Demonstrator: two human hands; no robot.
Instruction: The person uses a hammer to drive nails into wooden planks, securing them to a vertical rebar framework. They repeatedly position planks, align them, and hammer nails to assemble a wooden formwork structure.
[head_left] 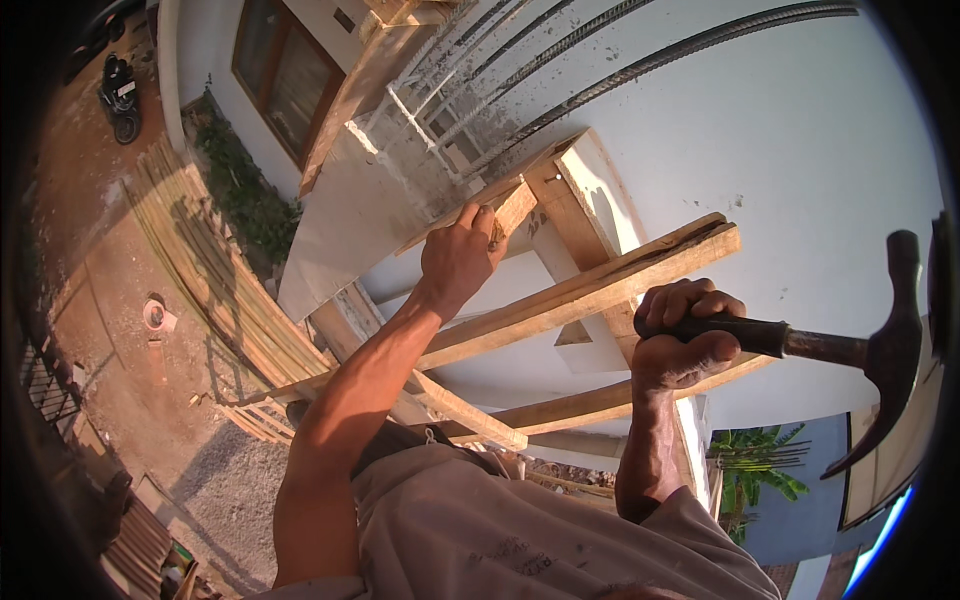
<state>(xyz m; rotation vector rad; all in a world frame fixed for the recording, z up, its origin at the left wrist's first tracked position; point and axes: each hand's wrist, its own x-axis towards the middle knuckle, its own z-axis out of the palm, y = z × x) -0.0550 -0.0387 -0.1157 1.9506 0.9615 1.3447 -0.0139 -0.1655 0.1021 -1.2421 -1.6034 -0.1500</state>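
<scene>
Left grip: our left grip (462, 258) is curled round the near end of a short wooden piece (516, 206) by the formwork; whether a nail is pinched there, we cannot tell.
Right grip: our right grip (690, 325) is wrapped firmly round the handle of the hammer (828, 346).
Hammer: it is raised at our right, its head well apart from the wood.
Long beam: the long beam (585, 292) slants between our two hands.
Step in hand: we judge this to be steadying the wood for a hammer blow.
Next move: it would call for a controlled swing leftward, clear of the beam, with our left fingers kept out of the hammer's path.
</scene>
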